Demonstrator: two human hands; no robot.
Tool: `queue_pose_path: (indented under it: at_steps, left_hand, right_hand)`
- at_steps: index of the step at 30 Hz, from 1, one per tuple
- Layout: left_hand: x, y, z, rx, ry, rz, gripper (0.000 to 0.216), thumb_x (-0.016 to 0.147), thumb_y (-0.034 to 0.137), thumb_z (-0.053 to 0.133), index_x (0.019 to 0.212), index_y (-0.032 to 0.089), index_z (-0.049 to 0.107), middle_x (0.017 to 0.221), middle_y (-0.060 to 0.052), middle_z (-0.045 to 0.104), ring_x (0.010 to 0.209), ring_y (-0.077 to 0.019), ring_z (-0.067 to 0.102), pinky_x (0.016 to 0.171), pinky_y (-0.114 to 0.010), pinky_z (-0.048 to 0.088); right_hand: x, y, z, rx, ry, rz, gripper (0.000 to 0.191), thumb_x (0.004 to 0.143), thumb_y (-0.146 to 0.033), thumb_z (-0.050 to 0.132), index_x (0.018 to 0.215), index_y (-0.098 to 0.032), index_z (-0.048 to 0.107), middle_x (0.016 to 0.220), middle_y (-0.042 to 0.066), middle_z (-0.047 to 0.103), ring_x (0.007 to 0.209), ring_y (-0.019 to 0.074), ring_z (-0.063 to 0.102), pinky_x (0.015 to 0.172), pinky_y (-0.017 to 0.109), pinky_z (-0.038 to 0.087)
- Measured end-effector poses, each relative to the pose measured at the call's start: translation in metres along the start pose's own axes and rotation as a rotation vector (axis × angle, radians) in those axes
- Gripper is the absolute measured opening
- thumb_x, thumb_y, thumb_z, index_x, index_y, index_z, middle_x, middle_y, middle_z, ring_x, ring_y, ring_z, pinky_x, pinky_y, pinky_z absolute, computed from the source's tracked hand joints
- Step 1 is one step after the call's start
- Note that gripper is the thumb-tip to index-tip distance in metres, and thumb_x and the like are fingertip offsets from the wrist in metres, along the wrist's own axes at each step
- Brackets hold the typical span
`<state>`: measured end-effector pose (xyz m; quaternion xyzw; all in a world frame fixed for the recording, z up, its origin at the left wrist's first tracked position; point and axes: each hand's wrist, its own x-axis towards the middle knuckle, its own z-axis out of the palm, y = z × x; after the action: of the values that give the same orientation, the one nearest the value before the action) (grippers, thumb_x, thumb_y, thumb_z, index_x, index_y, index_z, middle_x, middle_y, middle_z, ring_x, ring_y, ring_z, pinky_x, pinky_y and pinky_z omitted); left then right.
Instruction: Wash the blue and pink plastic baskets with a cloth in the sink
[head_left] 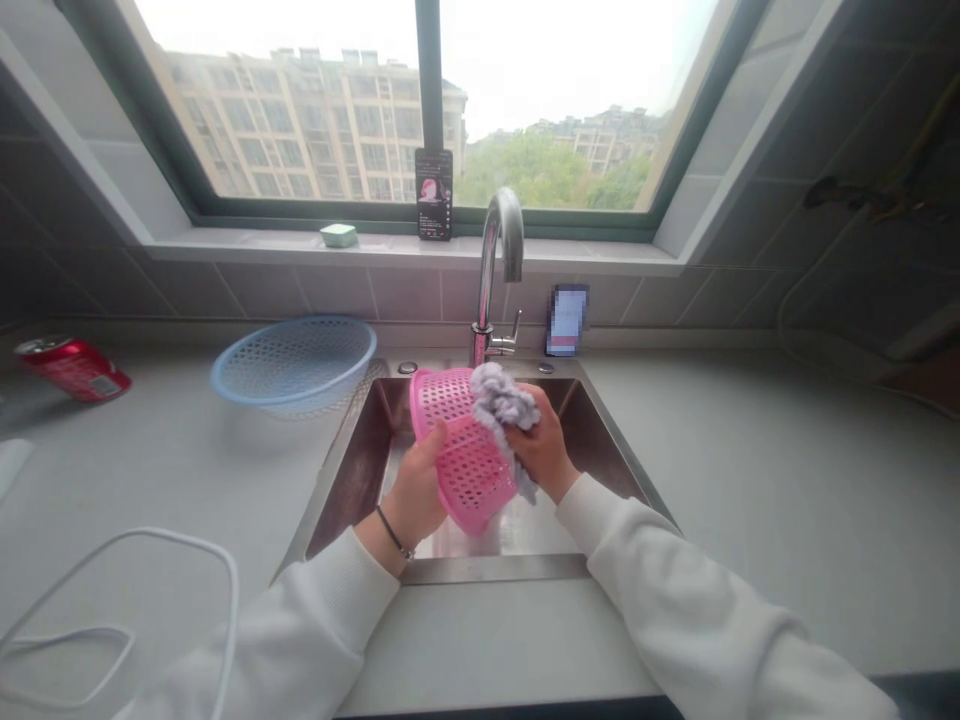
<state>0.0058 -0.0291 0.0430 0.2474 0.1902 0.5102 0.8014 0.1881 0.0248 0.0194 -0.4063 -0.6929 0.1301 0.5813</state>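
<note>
Over the steel sink (510, 570) I hold a pink plastic basket (469, 465) with rows of holes, tilted on its side. My left hand (416, 487) grips its rim, thumb on the near face. A crumpled greyish-white cloth (504, 398) is bunched in my right hand (546, 445), pressed against the basket's right part. The right fingertips are partly hidden behind the cloth. Behind the basket rises the curved chrome faucet (511, 235), its lever on the right; no water stream is visible from its spout.
On the left counter sit a blue colander (300, 390), a red can (75, 368) lying on its side and a white cable (232, 590). One phone (433, 195) leans on the window frame near a green soap bar (339, 236); another phone (568, 320) leans against the backsplash.
</note>
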Motion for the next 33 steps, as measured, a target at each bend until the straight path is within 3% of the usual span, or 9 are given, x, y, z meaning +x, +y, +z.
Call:
queue_pose_path:
  at_steps: [2,4,9,11,17,19,23,26,33]
  left_hand:
    - [-0.003,-0.002,-0.001,0.032,-0.005,0.010,0.042,0.090,0.039,0.069,0.122,0.011,0.067,0.112,-0.015,0.076,0.106,-0.0335,0.071,0.104,-0.053,0.051]
    - [-0.004,-0.002,-0.001,0.050,-0.011,0.012,0.040,0.089,0.034,0.070,0.123,0.012,0.067,0.112,-0.014,0.076,0.101,-0.0321,0.073,0.102,-0.053,0.053]
    - [0.000,-0.002,-0.002,0.046,0.025,0.075,0.037,0.089,0.033,0.070,0.120,0.012,0.069,0.110,-0.013,0.077,0.097,-0.0284,0.073,0.096,-0.047,0.056]
    - [0.001,-0.002,-0.002,0.054,0.037,0.074,0.036,0.089,0.032,0.071,0.119,0.011,0.069,0.108,-0.012,0.077,0.094,-0.0271,0.074,0.095,-0.045,0.057]
    - [-0.008,0.002,0.004,0.083,-0.091,-0.028,0.043,0.083,0.029,0.076,0.122,0.013,0.069,0.114,-0.015,0.075,0.103,-0.0335,0.073,0.096,-0.051,0.056]
    - [-0.008,0.003,0.005,0.083,-0.086,-0.034,0.043,0.081,0.029,0.078,0.120,0.013,0.069,0.112,-0.015,0.076,0.102,-0.0337,0.073,0.095,-0.050,0.057]
    - [-0.001,0.000,0.002,0.106,0.062,0.022,0.038,0.078,0.029,0.081,0.110,0.011,0.072,0.100,-0.012,0.078,0.089,-0.0276,0.075,0.089,-0.044,0.060]
    - [0.002,-0.002,-0.002,0.118,0.104,0.054,0.034,0.079,0.028,0.081,0.108,0.011,0.072,0.096,-0.010,0.078,0.082,-0.0230,0.074,0.085,-0.039,0.061]
    - [-0.003,0.007,-0.002,0.152,0.074,-0.001,0.043,0.070,0.032,0.088,0.104,0.010,0.074,0.091,-0.012,0.078,0.079,-0.0261,0.075,0.080,-0.041,0.062]
  right_hand:
    - [0.005,0.009,0.000,0.102,0.091,0.238,0.031,0.079,-0.035,0.067,0.106,-0.024,0.059,0.096,0.003,0.068,0.088,0.0227,0.064,0.087,0.041,0.054]
    - [0.005,0.008,0.001,0.117,0.126,0.334,0.029,0.077,-0.035,0.068,0.102,-0.024,0.059,0.091,0.001,0.067,0.084,0.0219,0.063,0.085,0.041,0.053]
    - [-0.011,-0.016,0.000,-0.027,0.062,-0.071,0.031,0.075,-0.033,0.074,0.103,-0.026,0.061,0.118,0.008,0.065,0.114,0.0299,0.061,0.099,0.047,0.049]
    - [-0.013,-0.016,-0.001,-0.050,0.024,-0.155,0.033,0.076,-0.034,0.075,0.104,-0.026,0.061,0.121,0.009,0.064,0.116,0.0305,0.060,0.099,0.047,0.049]
    - [0.007,0.025,-0.010,-0.157,0.109,0.224,0.030,0.078,-0.036,0.068,0.104,-0.024,0.060,0.103,0.005,0.064,0.099,0.0272,0.062,0.096,0.047,0.049]
    - [0.010,0.029,-0.012,-0.189,0.121,0.272,0.030,0.076,-0.035,0.069,0.102,-0.023,0.061,0.101,0.005,0.065,0.096,0.0272,0.062,0.094,0.047,0.048]
    - [-0.001,0.004,-0.008,-0.141,0.141,0.139,0.030,0.074,-0.032,0.069,0.102,-0.024,0.061,0.101,0.004,0.067,0.095,0.0255,0.063,0.090,0.041,0.051]
    - [-0.007,-0.011,-0.006,-0.102,0.056,0.008,0.031,0.073,-0.033,0.072,0.101,-0.025,0.061,0.101,0.004,0.069,0.094,0.0252,0.064,0.087,0.039,0.052]
    - [0.016,0.019,-0.020,-0.162,0.064,0.379,0.037,0.066,-0.030,0.069,0.102,-0.024,0.064,0.091,0.003,0.072,0.085,0.0267,0.066,0.084,0.042,0.051]
